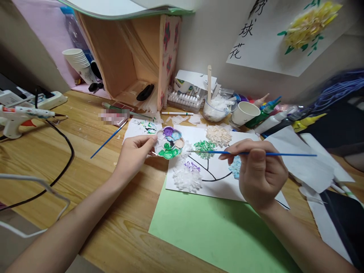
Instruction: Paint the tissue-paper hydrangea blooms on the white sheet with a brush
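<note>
Between thumb and fingers, my left hand [136, 151] grips a round paint palette [170, 143] whose wells hold purple, blue, peach and green paint. My right hand [260, 172] is closed around a thin blue paintbrush [284, 154], its tip pointing left, just right of the palette. Below the brush lies a white sheet [222, 189] with black drawn stems and raised paper flowers. One flower is green [204, 149], one peach [218, 135], one light blue [234, 167] and partly behind my hand. A white flower [186, 178] at the lower left carries purple dabs.
Green paper [207, 227] lies under the sheet. Behind stand a paper cup [245, 114], a tub of paper scraps [218, 108] and paint bottles [265, 113]. At left are a hot glue gun [17, 117], its black cable [71, 151] and another brush [106, 142].
</note>
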### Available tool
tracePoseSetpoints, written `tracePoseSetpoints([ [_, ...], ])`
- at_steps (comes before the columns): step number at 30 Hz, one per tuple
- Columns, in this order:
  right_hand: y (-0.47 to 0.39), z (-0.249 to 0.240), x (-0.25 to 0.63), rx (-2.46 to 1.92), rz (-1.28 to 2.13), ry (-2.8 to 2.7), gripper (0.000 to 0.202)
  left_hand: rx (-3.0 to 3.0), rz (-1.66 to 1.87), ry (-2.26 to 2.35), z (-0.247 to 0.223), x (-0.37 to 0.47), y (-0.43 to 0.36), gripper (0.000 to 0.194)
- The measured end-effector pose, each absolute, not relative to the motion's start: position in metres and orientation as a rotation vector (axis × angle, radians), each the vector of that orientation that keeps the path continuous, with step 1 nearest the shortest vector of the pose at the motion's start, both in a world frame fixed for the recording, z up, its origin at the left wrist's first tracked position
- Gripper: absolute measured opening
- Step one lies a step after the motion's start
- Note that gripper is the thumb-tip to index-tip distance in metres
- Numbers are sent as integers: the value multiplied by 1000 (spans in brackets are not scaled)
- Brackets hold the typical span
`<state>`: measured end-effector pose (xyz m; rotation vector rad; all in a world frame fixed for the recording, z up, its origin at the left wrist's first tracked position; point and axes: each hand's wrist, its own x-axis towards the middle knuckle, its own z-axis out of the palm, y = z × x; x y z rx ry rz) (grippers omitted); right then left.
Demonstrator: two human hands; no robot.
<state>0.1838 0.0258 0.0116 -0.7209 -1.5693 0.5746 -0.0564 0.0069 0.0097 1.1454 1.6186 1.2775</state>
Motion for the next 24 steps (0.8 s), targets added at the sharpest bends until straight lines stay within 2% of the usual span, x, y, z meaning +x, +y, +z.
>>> tracePoseSetpoints([
  [6, 25, 10, 184, -560, 527, -1952, 23, 1183, 1201, 1563, 12, -50, 2, 30],
  [11, 25, 9, 183, -607, 486, -2019, 25, 1177, 1173, 1533, 13, -46, 0, 30],
  [19, 25, 10, 184, -672, 505, -1966, 22, 1183, 1162, 1547, 12, -47, 1, 31],
  [24, 23, 10, 183, -663, 432, -1658, 25, 1157, 1191, 1578, 13, -52, 4, 29],
])
